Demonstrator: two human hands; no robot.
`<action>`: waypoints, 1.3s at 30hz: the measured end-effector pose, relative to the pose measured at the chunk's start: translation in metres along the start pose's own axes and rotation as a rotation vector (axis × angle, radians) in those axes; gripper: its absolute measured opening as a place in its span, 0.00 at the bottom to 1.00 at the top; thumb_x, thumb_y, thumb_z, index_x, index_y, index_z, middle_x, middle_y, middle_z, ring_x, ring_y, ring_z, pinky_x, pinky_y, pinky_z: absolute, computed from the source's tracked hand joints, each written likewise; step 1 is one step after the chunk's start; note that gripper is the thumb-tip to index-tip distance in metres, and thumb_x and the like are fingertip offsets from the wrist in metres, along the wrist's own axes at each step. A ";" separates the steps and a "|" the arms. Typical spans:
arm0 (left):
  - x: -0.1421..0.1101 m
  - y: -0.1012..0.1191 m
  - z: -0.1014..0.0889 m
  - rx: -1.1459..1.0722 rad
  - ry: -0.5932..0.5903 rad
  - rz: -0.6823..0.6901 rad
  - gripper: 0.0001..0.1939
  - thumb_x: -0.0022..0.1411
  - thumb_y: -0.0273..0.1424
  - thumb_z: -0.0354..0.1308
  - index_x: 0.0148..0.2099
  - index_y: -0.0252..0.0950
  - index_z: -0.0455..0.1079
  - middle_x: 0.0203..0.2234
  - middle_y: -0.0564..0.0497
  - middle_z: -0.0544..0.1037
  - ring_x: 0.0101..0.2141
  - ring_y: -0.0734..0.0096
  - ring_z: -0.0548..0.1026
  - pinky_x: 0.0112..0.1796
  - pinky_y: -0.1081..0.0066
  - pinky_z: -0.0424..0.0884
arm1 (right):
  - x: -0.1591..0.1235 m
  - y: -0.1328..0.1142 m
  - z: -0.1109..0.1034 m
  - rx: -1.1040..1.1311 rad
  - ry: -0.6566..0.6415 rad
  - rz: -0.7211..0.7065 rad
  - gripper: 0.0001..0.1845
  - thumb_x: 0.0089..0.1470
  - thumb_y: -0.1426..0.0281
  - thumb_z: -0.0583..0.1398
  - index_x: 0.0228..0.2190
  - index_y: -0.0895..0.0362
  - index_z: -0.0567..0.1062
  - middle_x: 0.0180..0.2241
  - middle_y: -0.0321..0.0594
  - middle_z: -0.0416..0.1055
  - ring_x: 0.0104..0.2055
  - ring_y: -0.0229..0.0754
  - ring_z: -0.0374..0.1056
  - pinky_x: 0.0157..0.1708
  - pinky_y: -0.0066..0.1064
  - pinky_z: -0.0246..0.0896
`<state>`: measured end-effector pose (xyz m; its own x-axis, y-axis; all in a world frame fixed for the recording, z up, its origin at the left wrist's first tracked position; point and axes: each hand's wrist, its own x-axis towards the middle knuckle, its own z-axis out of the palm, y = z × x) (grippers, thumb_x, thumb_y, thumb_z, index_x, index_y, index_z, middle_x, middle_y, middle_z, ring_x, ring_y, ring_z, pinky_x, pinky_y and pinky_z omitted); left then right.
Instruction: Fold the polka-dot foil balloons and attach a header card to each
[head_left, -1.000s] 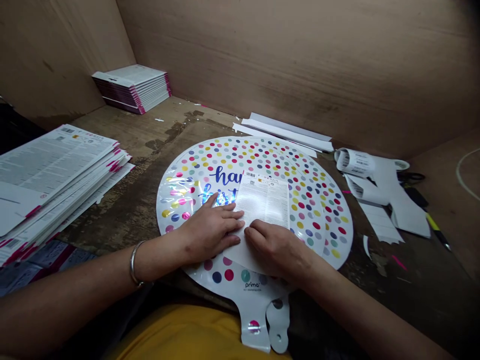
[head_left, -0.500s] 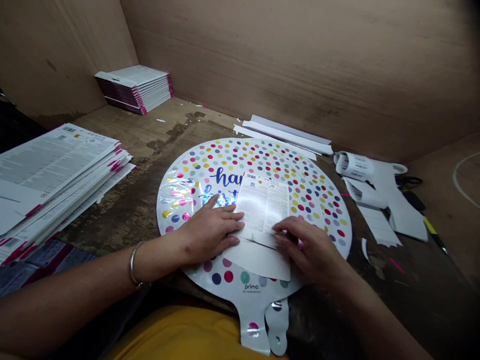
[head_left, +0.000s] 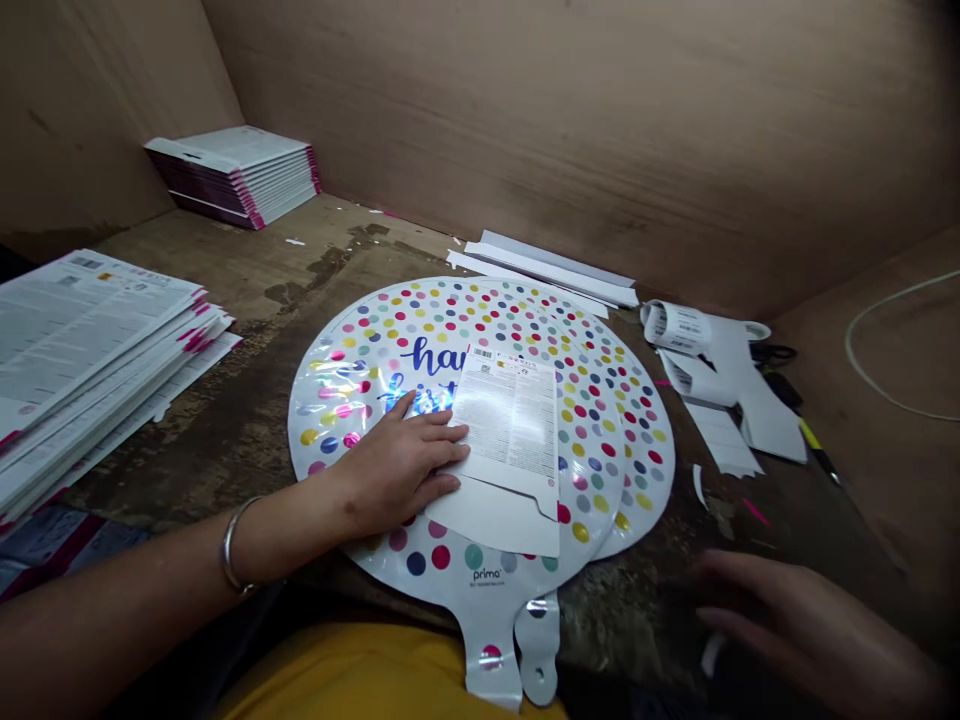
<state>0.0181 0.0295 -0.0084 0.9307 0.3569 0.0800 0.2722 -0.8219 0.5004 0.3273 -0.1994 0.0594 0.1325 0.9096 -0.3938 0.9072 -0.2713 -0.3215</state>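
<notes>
Left of balloons [head_left: 592,400]: card stacks [head_left: 97,320]; right: labels [head_left: 712,360]. Card [head_left: 502,420] partly hides lettering [head_left: 437,358]. Left grip [head_left: 397,462] open, flat; right grip [head_left: 795,615] blurred, can't tell.

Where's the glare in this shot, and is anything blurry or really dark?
Head view: glare washes over the middle of the white rectangular printed card, with highlights on the flat white foil balloon with coloured dots; head view: the bare right hand is blurred, while the bare left hand looks sharper; head view: the upper right corner fades nearly to black.
</notes>
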 end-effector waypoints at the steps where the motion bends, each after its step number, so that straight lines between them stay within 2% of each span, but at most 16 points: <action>1: 0.001 0.001 0.000 0.010 -0.002 -0.002 0.16 0.64 0.35 0.53 0.53 0.43 0.67 0.55 0.51 0.69 0.58 0.56 0.61 0.58 0.44 0.41 | -0.006 0.002 0.006 -0.092 0.184 0.005 0.06 0.49 0.66 0.60 0.25 0.53 0.76 0.27 0.44 0.75 0.27 0.47 0.72 0.27 0.35 0.69; 2: 0.002 0.001 0.000 0.025 0.000 -0.004 0.16 0.64 0.35 0.52 0.53 0.42 0.67 0.55 0.50 0.69 0.57 0.55 0.61 0.57 0.43 0.42 | -0.007 -0.004 0.013 -0.149 0.369 -0.028 0.07 0.50 0.65 0.59 0.26 0.53 0.77 0.32 0.47 0.76 0.32 0.50 0.73 0.31 0.39 0.70; 4: 0.002 0.002 0.001 0.061 0.012 -0.011 0.15 0.64 0.35 0.52 0.52 0.42 0.68 0.54 0.49 0.69 0.56 0.54 0.62 0.57 0.42 0.44 | 0.007 -0.034 0.033 -0.132 0.502 -0.131 0.11 0.54 0.65 0.56 0.38 0.52 0.76 0.45 0.46 0.73 0.45 0.52 0.70 0.43 0.44 0.69; 5: 0.001 0.003 0.001 0.080 0.016 -0.009 0.16 0.64 0.36 0.52 0.52 0.41 0.68 0.54 0.49 0.70 0.56 0.54 0.63 0.56 0.42 0.45 | 0.020 -0.052 0.042 -0.118 0.532 -0.207 0.15 0.55 0.67 0.56 0.45 0.53 0.73 0.50 0.47 0.69 0.51 0.52 0.66 0.48 0.46 0.66; 6: 0.000 0.003 0.001 0.098 0.020 -0.003 0.17 0.63 0.38 0.52 0.53 0.41 0.68 0.54 0.48 0.70 0.56 0.53 0.63 0.56 0.42 0.45 | 0.033 -0.071 0.051 -0.108 0.489 -0.273 0.21 0.54 0.67 0.57 0.50 0.55 0.68 0.55 0.48 0.64 0.56 0.52 0.61 0.52 0.47 0.62; 9: -0.005 0.005 0.002 0.138 0.041 0.064 0.29 0.56 0.48 0.58 0.54 0.37 0.66 0.54 0.43 0.68 0.56 0.48 0.61 0.57 0.42 0.46 | 0.064 -0.106 0.069 -0.077 0.433 -0.378 0.29 0.52 0.66 0.61 0.54 0.61 0.62 0.56 0.53 0.62 0.59 0.52 0.56 0.55 0.48 0.60; 11: -0.009 0.008 0.004 0.127 0.046 0.153 0.32 0.53 0.48 0.60 0.54 0.34 0.65 0.54 0.40 0.68 0.56 0.49 0.62 0.57 0.47 0.52 | 0.073 -0.110 0.075 -0.092 0.460 -0.418 0.26 0.53 0.68 0.59 0.52 0.63 0.63 0.53 0.55 0.65 0.58 0.53 0.58 0.54 0.48 0.61; 14: -0.009 0.014 0.010 0.089 0.053 0.237 0.19 0.61 0.37 0.56 0.51 0.32 0.67 0.49 0.40 0.71 0.49 0.58 0.69 0.49 0.60 0.67 | 0.072 -0.105 0.079 -0.136 0.489 -0.486 0.14 0.57 0.75 0.54 0.46 0.63 0.69 0.51 0.53 0.68 0.57 0.50 0.60 0.55 0.44 0.60; 16: -0.006 0.017 0.014 0.114 0.080 0.249 0.13 0.64 0.29 0.49 0.49 0.32 0.68 0.45 0.41 0.73 0.44 0.62 0.72 0.43 0.65 0.71 | 0.069 -0.103 0.080 -0.139 0.495 -0.491 0.13 0.56 0.78 0.52 0.43 0.62 0.70 0.51 0.52 0.68 0.57 0.49 0.60 0.56 0.43 0.60; 19: -0.001 0.019 0.016 0.176 0.093 0.263 0.13 0.64 0.24 0.46 0.47 0.32 0.68 0.40 0.42 0.74 0.40 0.63 0.73 0.39 0.65 0.71 | 0.069 -0.106 0.082 -0.101 0.517 -0.423 0.14 0.54 0.78 0.55 0.44 0.62 0.71 0.52 0.52 0.67 0.55 0.49 0.62 0.54 0.43 0.61; 24: 0.005 0.022 0.014 0.173 0.092 0.240 0.10 0.65 0.27 0.48 0.40 0.33 0.71 0.32 0.45 0.75 0.36 0.63 0.71 0.38 0.63 0.68 | 0.075 -0.113 0.084 0.078 0.622 -0.294 0.09 0.52 0.79 0.56 0.34 0.57 0.74 0.47 0.46 0.71 0.48 0.46 0.67 0.46 0.39 0.65; 28: 0.008 0.023 0.012 0.029 0.106 0.026 0.12 0.65 0.32 0.49 0.33 0.34 0.71 0.27 0.49 0.74 0.32 0.66 0.70 0.35 0.66 0.66 | 0.077 -0.116 0.080 0.204 0.599 -0.225 0.09 0.56 0.71 0.55 0.26 0.55 0.73 0.40 0.42 0.71 0.44 0.44 0.66 0.44 0.37 0.62; 31: 0.012 0.023 0.010 -0.092 0.093 -0.193 0.10 0.63 0.36 0.53 0.34 0.36 0.70 0.28 0.51 0.74 0.31 0.67 0.71 0.33 0.68 0.66 | 0.077 -0.116 0.077 0.186 0.595 -0.027 0.11 0.56 0.65 0.57 0.24 0.56 0.68 0.33 0.42 0.68 0.37 0.45 0.65 0.38 0.37 0.62; 33: 0.014 0.023 0.009 -0.093 0.092 -0.265 0.08 0.60 0.37 0.56 0.37 0.37 0.69 0.30 0.51 0.74 0.32 0.66 0.72 0.34 0.66 0.67 | 0.080 -0.115 0.077 0.149 0.609 0.118 0.11 0.53 0.61 0.58 0.29 0.56 0.68 0.32 0.42 0.67 0.36 0.46 0.64 0.35 0.38 0.61; 36: 0.016 0.023 0.011 -0.012 0.158 -0.283 0.14 0.57 0.34 0.59 0.45 0.35 0.67 0.41 0.46 0.72 0.43 0.59 0.69 0.43 0.61 0.67 | 0.087 -0.115 0.076 0.073 0.632 0.242 0.22 0.49 0.54 0.60 0.37 0.58 0.67 0.35 0.46 0.67 0.38 0.51 0.65 0.36 0.40 0.60; 39: 0.015 0.022 0.015 0.058 0.211 -0.301 0.28 0.56 0.36 0.61 0.56 0.35 0.60 0.55 0.41 0.63 0.55 0.52 0.59 0.52 0.55 0.61 | 0.095 -0.119 0.073 0.036 0.619 0.294 0.22 0.44 0.51 0.62 0.32 0.56 0.66 0.32 0.45 0.68 0.35 0.52 0.65 0.32 0.39 0.58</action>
<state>0.0420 0.0105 -0.0093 0.7376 0.6653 0.1158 0.5453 -0.6879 0.4790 0.2031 -0.1042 -0.0029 0.5851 0.8057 0.0923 0.7861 -0.5354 -0.3089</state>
